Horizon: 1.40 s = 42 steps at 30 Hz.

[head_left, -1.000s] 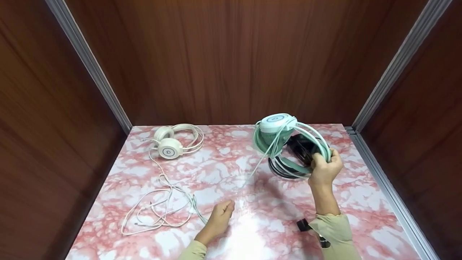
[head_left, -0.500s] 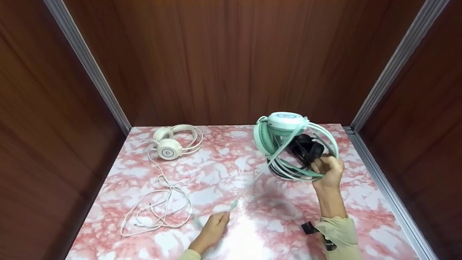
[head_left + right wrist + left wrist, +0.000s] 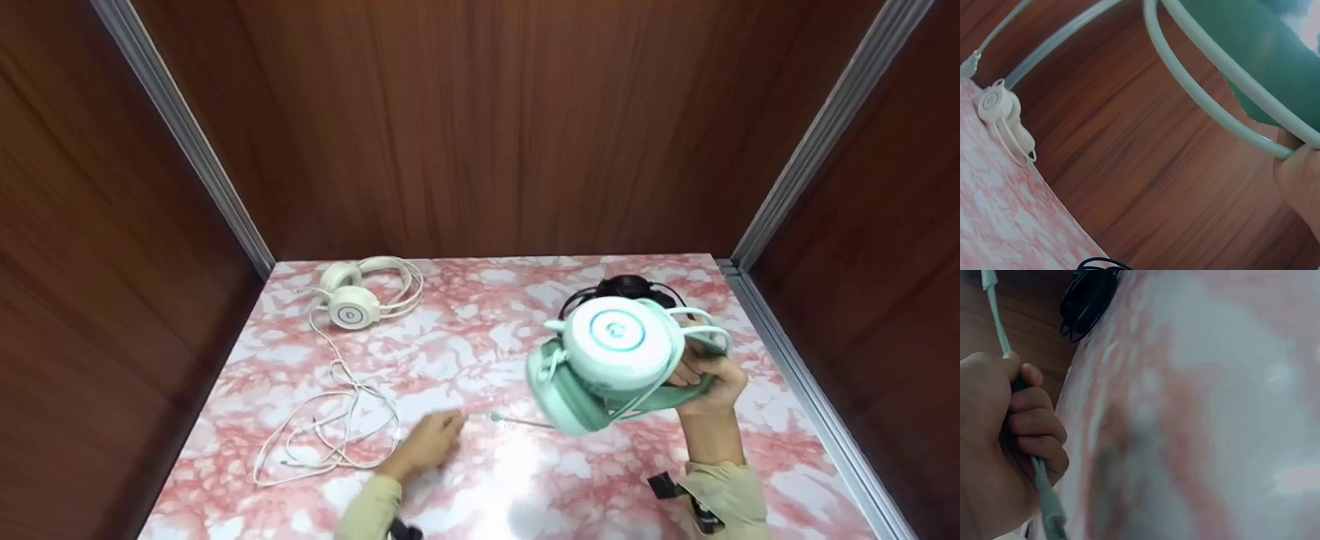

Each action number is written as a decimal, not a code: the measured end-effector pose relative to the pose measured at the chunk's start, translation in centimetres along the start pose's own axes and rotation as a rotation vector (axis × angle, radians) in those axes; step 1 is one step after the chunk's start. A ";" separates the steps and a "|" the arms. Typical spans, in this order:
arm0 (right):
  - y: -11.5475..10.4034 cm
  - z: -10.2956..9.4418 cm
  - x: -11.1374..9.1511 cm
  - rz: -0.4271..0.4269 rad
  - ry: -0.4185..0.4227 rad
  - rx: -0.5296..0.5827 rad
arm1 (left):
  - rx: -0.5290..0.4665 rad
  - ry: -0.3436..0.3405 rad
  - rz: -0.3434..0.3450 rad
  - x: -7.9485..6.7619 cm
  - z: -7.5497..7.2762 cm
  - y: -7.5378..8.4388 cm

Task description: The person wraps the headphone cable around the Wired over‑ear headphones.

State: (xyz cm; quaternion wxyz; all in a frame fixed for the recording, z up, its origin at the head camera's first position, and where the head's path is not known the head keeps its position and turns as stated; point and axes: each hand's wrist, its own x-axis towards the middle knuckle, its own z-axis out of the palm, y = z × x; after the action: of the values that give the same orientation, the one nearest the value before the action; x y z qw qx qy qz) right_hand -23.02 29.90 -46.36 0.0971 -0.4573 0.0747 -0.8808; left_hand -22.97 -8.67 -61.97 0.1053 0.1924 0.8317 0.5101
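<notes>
Gathering the green cord (image 3: 1043, 480) was, we judged, the step: the left hand (image 3: 429, 444) gripped it; rightward, mint headphones (image 3: 619, 337) hung above the table (image 3: 465, 337), the right hand (image 3: 711, 384) grasping their headband (image 3: 1275, 62). Next, we thought, called for controlling slack.

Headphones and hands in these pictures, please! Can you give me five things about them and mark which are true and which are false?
1. The right hand holds the mint-green headphones. True.
2. The left hand is empty. False: it grips a pale green cable.
3. The white headphones lie on the table. True.
4. The white cord is pulled out straight. False: it lies in loose loops.
5. In the head view, the mint-green headphones partly hide the black headphones. True.
</notes>
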 end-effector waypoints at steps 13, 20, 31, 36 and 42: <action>0.3 0.3 1.7 0.349 -0.478 -0.815 | 0.506 0.075 0.098 5.2 -7.0 8.9; 3.5 1.7 2.3 0.580 0.091 -1.587 | 0.661 0.272 0.236 3.3 -6.5 17.7; 9.3 1.3 1.3 -0.091 0.804 -1.644 | -0.125 0.450 0.153 0.6 2.6 15.7; 10.6 0.9 0.0 -0.166 0.881 -1.431 | -0.545 0.403 0.152 0.8 4.2 14.1; 11.1 2.1 -1.2 -0.168 0.812 -1.397 | -0.482 0.341 0.191 0.9 3.9 12.6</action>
State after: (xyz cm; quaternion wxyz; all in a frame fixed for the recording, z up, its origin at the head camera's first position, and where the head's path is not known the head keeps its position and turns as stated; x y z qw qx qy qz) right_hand -19.52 19.36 -48.55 -0.3117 -0.0612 0.6020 -0.7326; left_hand -19.60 0.00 -52.51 -0.0414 0.1509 0.6706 0.7251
